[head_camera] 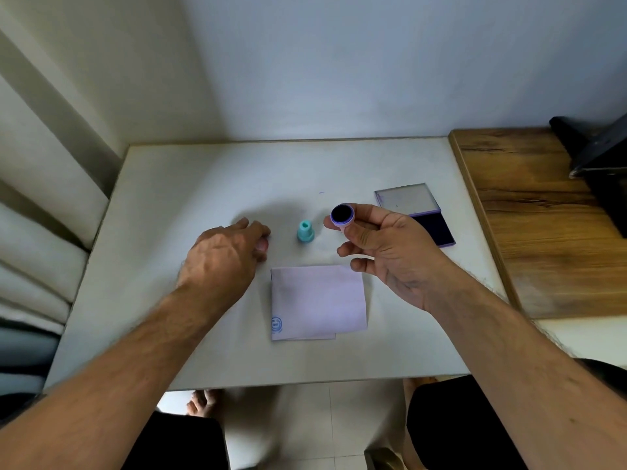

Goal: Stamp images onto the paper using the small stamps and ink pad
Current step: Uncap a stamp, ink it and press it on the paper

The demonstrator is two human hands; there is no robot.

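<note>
Nearest me, the folded paper [319,301] lies on the white table [163,300], one blue stamped mark at its near left corner. Above it, the right hand [383,256] pinches a purple stamp [342,214] between thumb and forefinger, inked face turned up. The left hand [225,257] curls down over a pink stamp [264,245]. Between them stands a teal stamp [305,231]. Beyond the right hand, the ink pad [420,215] lies open.
</note>
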